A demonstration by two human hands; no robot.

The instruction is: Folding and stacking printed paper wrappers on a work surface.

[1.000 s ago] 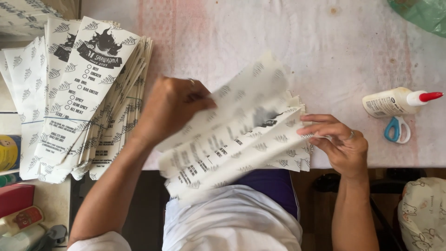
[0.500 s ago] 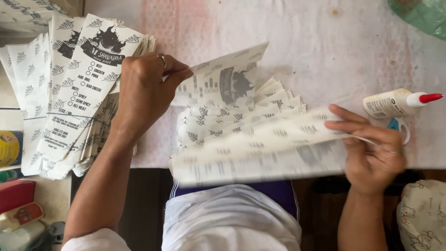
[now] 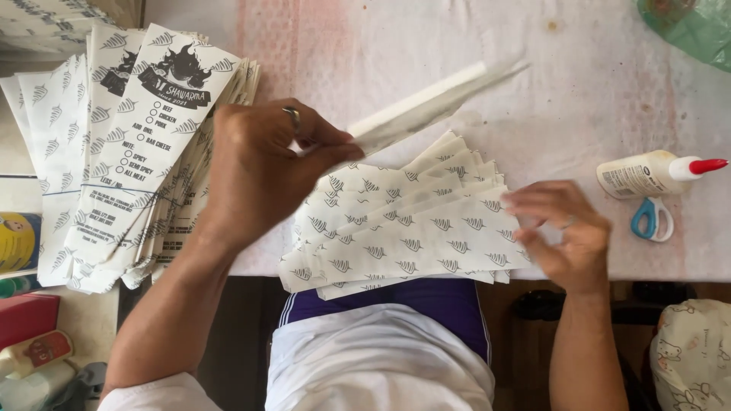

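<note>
Head view: left hand [image 3: 259, 171] has lifted one pinched paper bag [image 3: 434, 103]; right hand [image 3: 567, 228] presses fan [image 3: 403, 228].

Fanned paper bags [image 3: 411, 228] at the bench's [image 3: 548, 84] near edge; stacked bags [image 3: 114, 152] to their left; glue bottle [image 3: 655, 171] right, scissors [image 3: 652, 219] before it.

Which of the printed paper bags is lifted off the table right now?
The single paper bag pinched in the left hand, seen edge-on and angled up. The fanned bags under the right hand and the left-side stack lie flat.
</note>
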